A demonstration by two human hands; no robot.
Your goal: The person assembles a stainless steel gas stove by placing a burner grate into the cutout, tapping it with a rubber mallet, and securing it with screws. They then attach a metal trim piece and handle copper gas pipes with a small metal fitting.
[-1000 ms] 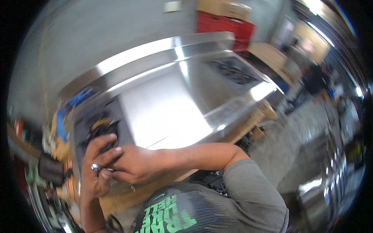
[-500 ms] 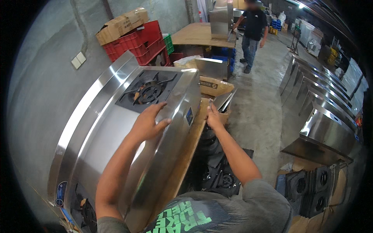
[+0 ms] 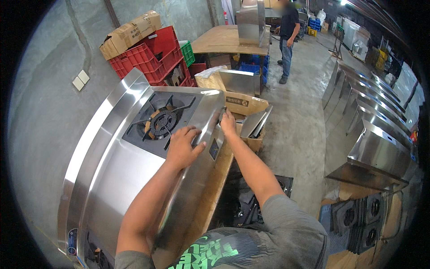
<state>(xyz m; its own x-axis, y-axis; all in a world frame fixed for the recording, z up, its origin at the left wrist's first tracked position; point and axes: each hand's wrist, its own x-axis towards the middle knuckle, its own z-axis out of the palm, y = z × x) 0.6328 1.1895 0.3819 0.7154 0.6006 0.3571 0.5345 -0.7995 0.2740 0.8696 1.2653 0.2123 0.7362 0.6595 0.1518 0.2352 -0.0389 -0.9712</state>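
A stainless steel gas stove (image 3: 117, 162) lies along my left side, with a black round burner (image 3: 163, 123) under a pan support at its far end. My left hand (image 3: 184, 147) rests on the steel top near the front edge, next to that burner, with its fingers apart and nothing in it. At the far end of the front panel, my right hand (image 3: 228, 123) is closed around a small metal piece (image 3: 223, 110), mostly hidden by the fingers. This piece is held against or close to the panel; contact cannot be made out. A small dark label (image 3: 214, 149) sits nearby on the panel.
The stove stands on a wooden table (image 3: 216, 190). Beyond are a cardboard box with metal sheets (image 3: 255, 123) and red crates (image 3: 148, 56). Steel stove bodies (image 3: 376, 148) line the right, with black burner plates (image 3: 354, 215) nearer. Another person (image 3: 288, 40) stands farther back.
My right hand has moved left, bringing the small metal piece to the stove's front panel. My left hand has shifted slightly right and down along the top. The other person's arm has bent.
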